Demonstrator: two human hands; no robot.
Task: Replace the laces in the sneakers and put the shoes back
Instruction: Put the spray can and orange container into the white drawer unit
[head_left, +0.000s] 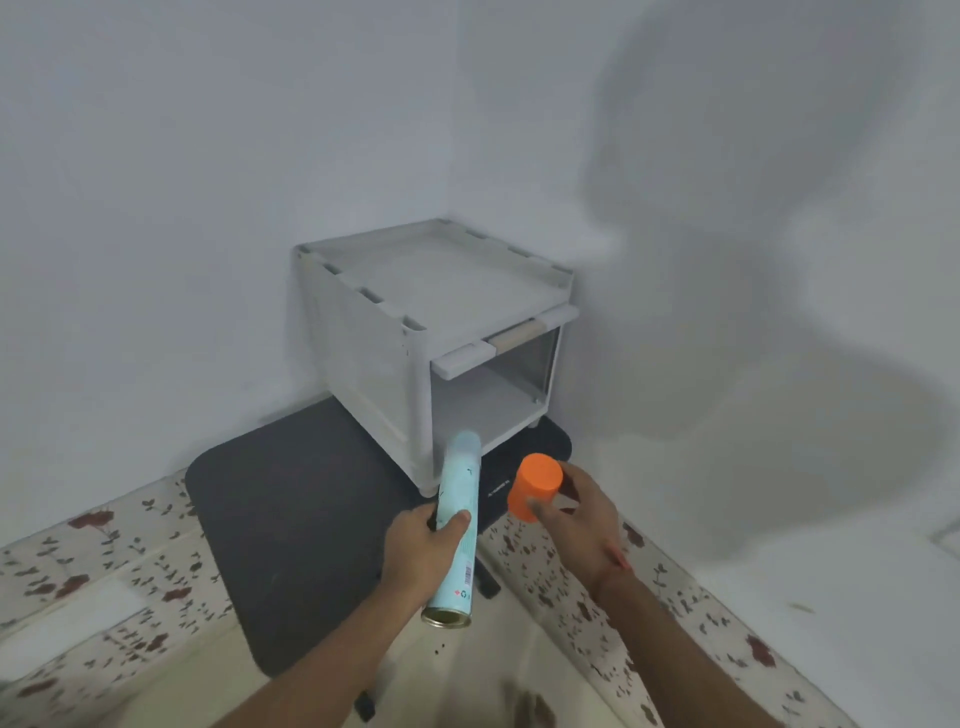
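Head view. The person's left hand (422, 545) is gripping a tall, slim cylindrical spray can (456, 525), fingers and thumb curling round its middle. The can is pale turquoise with a smooth printed skin, a barcode near its lower end and a bare metal rim at its base; it is tilting, base toward the person, top pointing toward the cabinet. The right hand (576, 517) is holding a smooth, matte orange plastic cap (534, 486), a short round cylinder, with thumb and fingers wrapping its lower part. Can and cap are sitting near each other but apart.

A small white plastic cabinet (415, 312) is standing in the corner where two plain pale walls (208, 156) are meeting. Its top is forming a shallow tray with a notched raised rim. The front door is hinging upward, showing a pale wooden bar at its edge, and the compartment behind it is showing only bare white panels. The cabinet is resting on short feet on a dark, matte, round-cornered mat (291, 519).

The mat is lying on a cream floor (78, 561) patterned with red and dark leaf-like flecks.

The sneakers and laces are not appearing anywhere in this view.
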